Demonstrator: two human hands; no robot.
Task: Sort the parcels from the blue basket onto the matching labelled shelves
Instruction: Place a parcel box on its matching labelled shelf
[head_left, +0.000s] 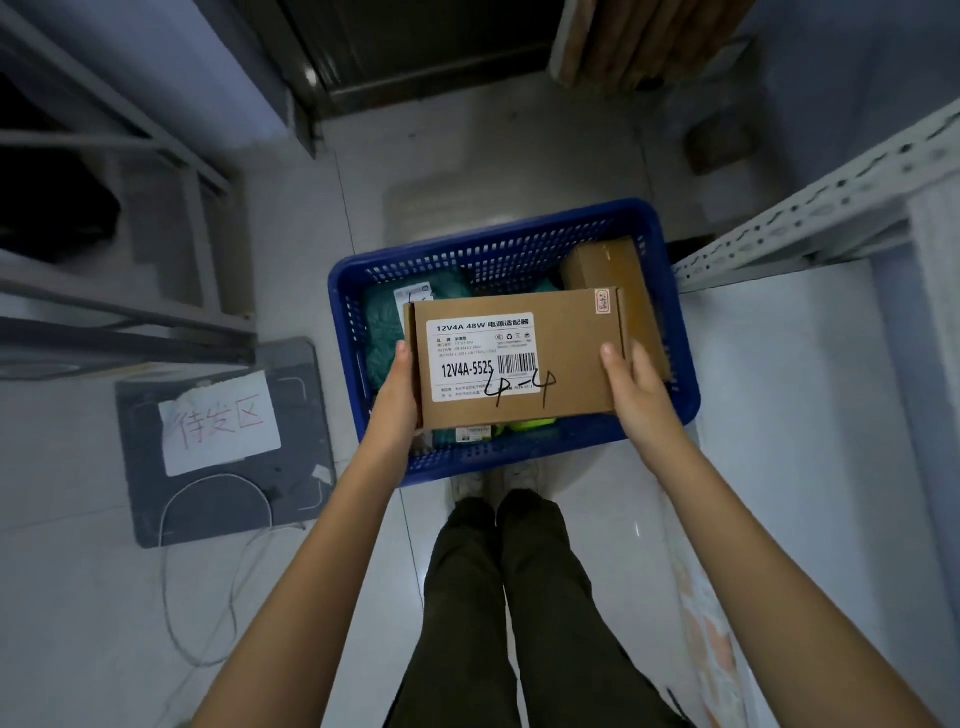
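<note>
Head view: both hands, left (397, 395) and right (636, 392), clasp the box (519, 358) by its short ends above the basket (519, 457), label up, likely to read the scrawled code, seemingly "4-4".

Both forearms (322, 566) were bare from the lower edge of the view up to the wrists, with no sleeve, watch or band showing on either. The left hand (397, 395) and the right hand (636, 389) wore no gloves or rings, and the thumbnails were short and unpainted. The legs were covered by loose dark olive-green trousers (498, 597) with soft vertical folds. Below the trouser hems showed the toes of pale, off-white shoes (470, 480), slightly scuffed and partly hidden by the basket's rim
</note>
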